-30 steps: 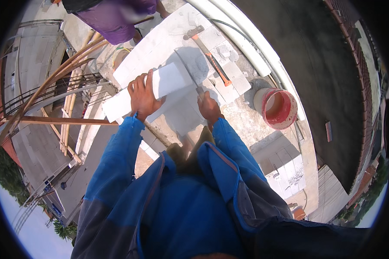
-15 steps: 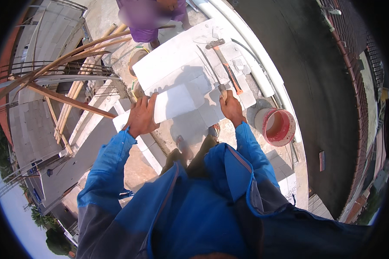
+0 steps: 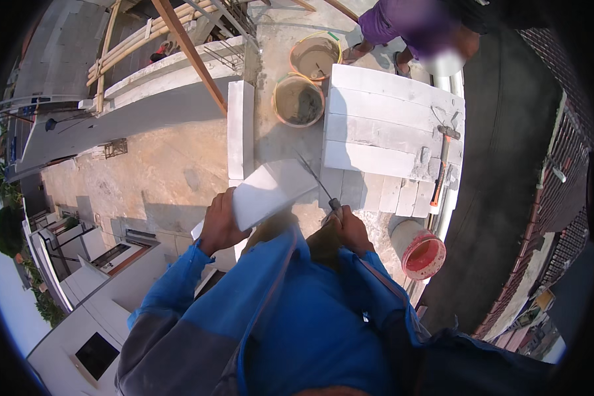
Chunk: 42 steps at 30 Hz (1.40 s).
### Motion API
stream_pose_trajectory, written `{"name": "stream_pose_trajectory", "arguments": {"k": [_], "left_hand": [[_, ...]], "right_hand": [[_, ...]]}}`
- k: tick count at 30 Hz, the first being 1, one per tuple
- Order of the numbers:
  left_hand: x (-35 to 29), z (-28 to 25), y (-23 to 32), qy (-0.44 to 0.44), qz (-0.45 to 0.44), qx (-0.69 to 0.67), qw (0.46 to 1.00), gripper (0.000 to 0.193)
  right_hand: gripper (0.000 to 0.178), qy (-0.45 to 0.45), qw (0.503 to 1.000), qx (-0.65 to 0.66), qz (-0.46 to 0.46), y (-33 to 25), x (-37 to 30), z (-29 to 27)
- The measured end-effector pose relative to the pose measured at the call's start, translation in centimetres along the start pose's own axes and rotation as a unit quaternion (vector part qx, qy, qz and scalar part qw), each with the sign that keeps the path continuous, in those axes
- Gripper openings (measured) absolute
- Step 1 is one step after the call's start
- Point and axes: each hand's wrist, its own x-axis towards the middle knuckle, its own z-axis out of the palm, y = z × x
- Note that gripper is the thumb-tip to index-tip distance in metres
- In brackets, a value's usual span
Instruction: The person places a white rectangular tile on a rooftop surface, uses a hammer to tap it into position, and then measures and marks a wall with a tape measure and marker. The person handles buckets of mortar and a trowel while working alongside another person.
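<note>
A white lightweight concrete block (image 3: 270, 191) is tilted in front of my body, gripped near its left end by my left hand (image 3: 221, 223). My right hand (image 3: 352, 231) is closed around the handle of a thin-bladed hand tool (image 3: 321, 183). Its dark blade points up and left, past the block's right end. Seen nearly edge-on, the blade does not show its exact kind. To the right, a hammer (image 3: 440, 168) with an orange and black grip lies on a stack of white blocks (image 3: 376, 129).
Two mortar buckets (image 3: 299, 100) stand beyond the block, beside a low block wall (image 3: 241, 129). A red-rimmed bucket (image 3: 422, 256) is at my right. A person in purple (image 3: 393, 23) stands behind the stack. Past the right edge lies a dark surface (image 3: 492, 158) far below.
My view has swung left, away from the stack. The block has moved off the stacked blocks and nearer my body, still in my left hand. My right hand keeps the tool.
</note>
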Motion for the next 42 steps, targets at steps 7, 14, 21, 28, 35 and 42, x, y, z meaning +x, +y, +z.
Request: {"name": "stream_pose_trajectory", "arguments": {"k": [7, 14, 21, 28, 35, 42], "left_hand": [[-2.6, -4.1, -9.6, 0.039, -0.071, -0.068, 0.994, 0.096], [3.2, -8.4, -14.0, 0.077, -0.071, -0.03, 0.994, 0.1], [12.1, -13.0, -13.6, 0.088, -0.073, -0.124, 0.986, 0.094], [22.7, -15.8, -9.1, 0.078, -0.142, -0.302, 0.939, 0.09], [29.9, -18.6, -8.9, 0.039, -0.068, -0.067, 0.995, 0.1], [37.4, -17.5, -15.6, 0.034, -0.115, -0.042, 0.992, 0.116]], "right_hand": [[0.044, 0.031, 0.998, -0.005, 0.055, -9.1, 4.3, 1.9], [0.042, -0.06, 0.997, -0.04, 0.018, -16.1, 11.0, 3.0], [0.036, 0.148, 0.984, 0.008, 0.103, -15.4, 14.9, -2.9], [0.039, 0.145, 0.985, -0.007, -0.094, -21.3, 21.9, -11.6], [0.033, 0.081, 0.991, -0.09, 0.058, -17.2, 31.1, -14.4], [0.037, 0.28, 0.928, -0.066, 0.238, -7.5, 23.1, -13.1]]}}
